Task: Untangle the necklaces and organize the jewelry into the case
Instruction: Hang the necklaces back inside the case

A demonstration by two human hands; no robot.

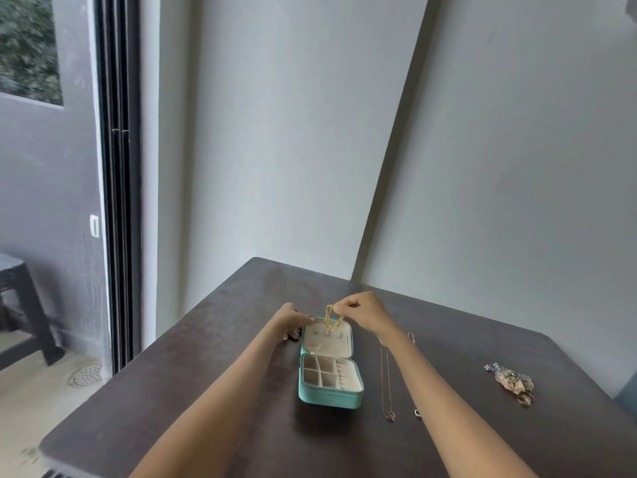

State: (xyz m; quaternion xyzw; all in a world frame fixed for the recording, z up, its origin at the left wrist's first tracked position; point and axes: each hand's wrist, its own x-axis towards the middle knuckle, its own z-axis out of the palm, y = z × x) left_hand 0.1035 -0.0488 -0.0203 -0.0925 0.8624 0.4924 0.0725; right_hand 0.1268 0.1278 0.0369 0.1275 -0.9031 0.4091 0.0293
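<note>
A teal jewelry case (pixel 330 395) lies open on the dark table (pixel 172 391), its beige lid flat at the far side and its divided tray nearer me. My right hand (pixel 362 310) pinches a gold chain necklace (pixel 331 318) that dangles over the lid's hooks. My left hand (pixel 291 319) grips the lid's far left corner. To the right of the case lies a thin necklace with a pendant (pixel 386 381), stretched out straight. A second thin chain (pixel 412 338) is partly hidden under my right forearm, with its pendant (pixel 417 413) showing near me.
A small heap of earrings, rings and brooches (pixel 513 382) sits at the table's right side. Walls meet the table's far edges. On the left are a sliding door frame (pixel 119 201), a dark stool (pixel 20 305) and a floor drain (pixel 86 375).
</note>
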